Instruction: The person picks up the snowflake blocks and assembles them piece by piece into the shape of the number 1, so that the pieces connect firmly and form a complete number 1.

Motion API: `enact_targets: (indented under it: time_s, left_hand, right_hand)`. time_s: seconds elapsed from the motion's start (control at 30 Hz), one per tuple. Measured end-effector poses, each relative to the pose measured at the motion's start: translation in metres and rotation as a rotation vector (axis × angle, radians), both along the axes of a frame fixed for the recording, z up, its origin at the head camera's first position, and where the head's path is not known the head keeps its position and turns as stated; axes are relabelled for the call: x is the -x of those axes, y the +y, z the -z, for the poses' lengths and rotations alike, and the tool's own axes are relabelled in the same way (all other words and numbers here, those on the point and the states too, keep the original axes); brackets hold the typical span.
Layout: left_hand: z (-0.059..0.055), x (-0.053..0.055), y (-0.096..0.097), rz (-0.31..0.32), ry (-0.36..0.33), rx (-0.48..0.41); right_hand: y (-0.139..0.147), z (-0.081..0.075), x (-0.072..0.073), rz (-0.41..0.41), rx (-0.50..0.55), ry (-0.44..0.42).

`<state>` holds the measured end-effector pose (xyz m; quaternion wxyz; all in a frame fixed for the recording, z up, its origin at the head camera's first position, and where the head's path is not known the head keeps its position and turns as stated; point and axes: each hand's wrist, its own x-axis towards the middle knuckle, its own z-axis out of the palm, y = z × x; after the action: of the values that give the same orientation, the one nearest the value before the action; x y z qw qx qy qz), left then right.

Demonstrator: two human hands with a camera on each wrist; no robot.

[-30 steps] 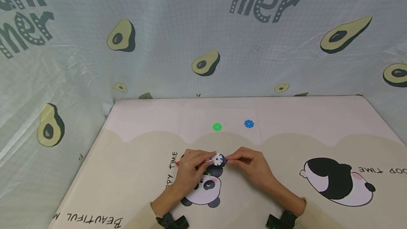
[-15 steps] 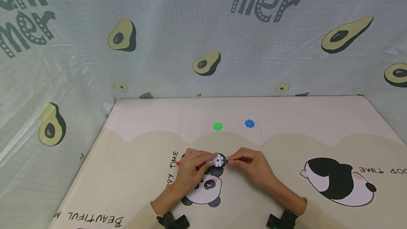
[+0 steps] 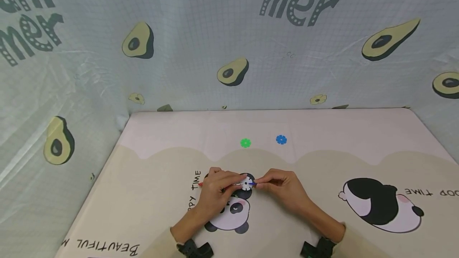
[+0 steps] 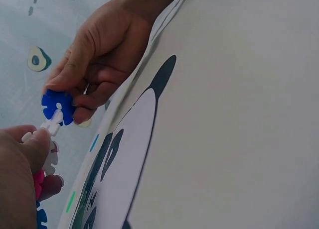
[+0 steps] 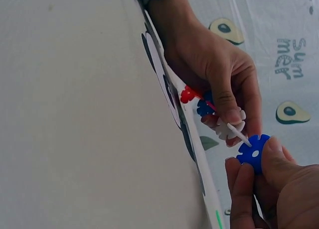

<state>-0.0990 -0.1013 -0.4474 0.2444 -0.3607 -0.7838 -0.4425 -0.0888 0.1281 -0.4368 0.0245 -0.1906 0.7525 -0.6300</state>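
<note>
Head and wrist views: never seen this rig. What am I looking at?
No machine here, just a person's bare left hand and right hand. The head view comes from a camera worn on the head, looking forward and down. Each wrist view comes from a camera worn on that wrist, aimed at its hand's work.

On the table, beyond the hands, lie a green disc and a loose blue disc. The panda is only printed.

The left hand holds a string of joined discs, with red, blue, pink and white showing. The right hand pinches another blue disc. A white piece reaches it; how firmly they're joined, I can't tell.
</note>
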Motion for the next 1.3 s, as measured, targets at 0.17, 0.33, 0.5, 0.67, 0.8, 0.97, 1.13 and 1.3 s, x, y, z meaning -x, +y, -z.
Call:
enact_targets:
  time_s: [0.17,0.33,0.5,0.67,0.8,0.97,1.13,1.3]
  left_hand:
    - [0.001,0.000,0.000,-0.009,-0.011,0.003]
    - [0.001,0.000,0.000,-0.027,-0.030,0.002]
    - [0.000,-0.001,0.000,-0.041,-0.054,-0.004]
    - [0.000,-0.001,0.000,-0.046,-0.065,-0.012]
    - [0.001,-0.001,0.000,-0.041,-0.064,-0.014]
    - [0.000,0.000,0.000,-0.029,-0.045,0.001]
    - [0.000,0.000,0.000,-0.024,-0.028,0.029]
    - [0.002,0.000,-0.001,-0.020,-0.003,0.050]
  right_hand:
    - [-0.001,0.000,0.000,0.008,0.015,-0.020]
    - [-0.004,-0.011,-0.002,0.014,0.031,-0.067]
    - [-0.008,-0.027,-0.006,0.024,0.037,-0.108]
    - [-0.008,-0.031,-0.006,0.041,0.034,-0.143]
    - [-0.008,-0.031,-0.006,0.046,0.019,-0.129]
    - [-0.007,-0.033,-0.006,0.065,-0.026,-0.138]
    - [-0.007,-0.034,-0.007,0.086,-0.057,-0.161]
    - [-0.005,-0.017,-0.002,0.062,0.017,-0.169]
